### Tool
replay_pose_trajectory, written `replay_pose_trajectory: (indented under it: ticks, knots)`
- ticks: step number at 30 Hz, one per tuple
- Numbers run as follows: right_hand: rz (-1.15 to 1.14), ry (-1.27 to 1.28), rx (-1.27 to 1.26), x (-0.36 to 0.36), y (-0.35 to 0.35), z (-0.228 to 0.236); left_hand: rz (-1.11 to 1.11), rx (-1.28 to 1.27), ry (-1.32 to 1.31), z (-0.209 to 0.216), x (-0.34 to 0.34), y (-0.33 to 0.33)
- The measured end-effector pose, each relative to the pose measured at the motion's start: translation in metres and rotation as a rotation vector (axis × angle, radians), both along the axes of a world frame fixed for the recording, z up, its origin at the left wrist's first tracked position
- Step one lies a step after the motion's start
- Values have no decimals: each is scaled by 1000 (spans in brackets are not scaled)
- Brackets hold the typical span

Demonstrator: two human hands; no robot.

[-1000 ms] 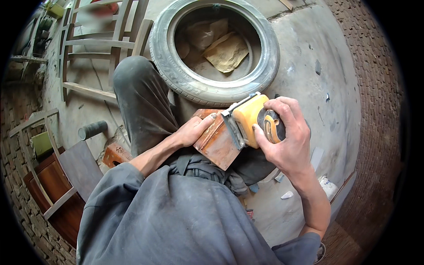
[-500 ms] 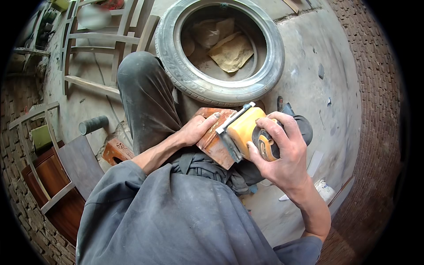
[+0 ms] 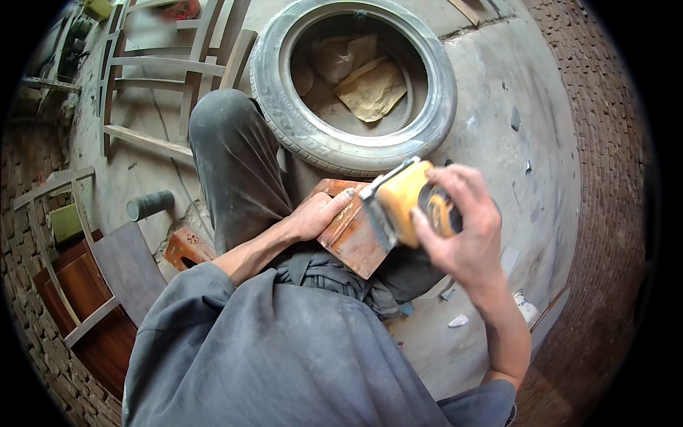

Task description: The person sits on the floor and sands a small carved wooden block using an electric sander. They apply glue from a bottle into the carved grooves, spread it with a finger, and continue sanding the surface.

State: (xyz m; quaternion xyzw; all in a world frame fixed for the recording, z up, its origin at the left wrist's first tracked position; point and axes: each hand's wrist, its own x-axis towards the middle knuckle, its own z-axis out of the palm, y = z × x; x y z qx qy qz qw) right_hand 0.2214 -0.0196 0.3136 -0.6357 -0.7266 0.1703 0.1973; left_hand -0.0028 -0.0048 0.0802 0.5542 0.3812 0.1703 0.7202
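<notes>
Across my lap lies a reddish-brown wooden box (image 3: 353, 245) with worn, scuffed faces. My left hand (image 3: 320, 215) is closed over its near-left edge, the thumb lying along the top. In my right hand (image 3: 466, 231) is a yellow and black power sander (image 3: 402, 203), the fingers wrapped around its round end. The sander's flat pad is tilted against or very close to the right side of the box; whether they touch I cannot tell. Slight motion blur covers the sander and the right-hand fingers.
A tyre (image 3: 284, 132) lies just ahead, with crumpled paper (image 3: 371, 89) inside it. Wooden frames (image 3: 167, 65) stand at the far left. Left of my knee are a dark cylinder (image 3: 150, 204) and another reddish wooden piece (image 3: 188, 247). A brick surface (image 3: 605, 178) runs along the right.
My right hand and the sander have shifted a little right and up, uncovering more of the box's right face. My left hand stays on the box.
</notes>
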Motion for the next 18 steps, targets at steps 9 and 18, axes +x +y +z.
replay_pose_trajectory:
  ticks: [9, 18]
  knots:
    - [154, -25, 35, -29, -25, 4, -105, -232, 14, 19, -5, 11]
    - [103, -76, 47, -21, -19, 1, -2, -61, -57, 4, -2, 3]
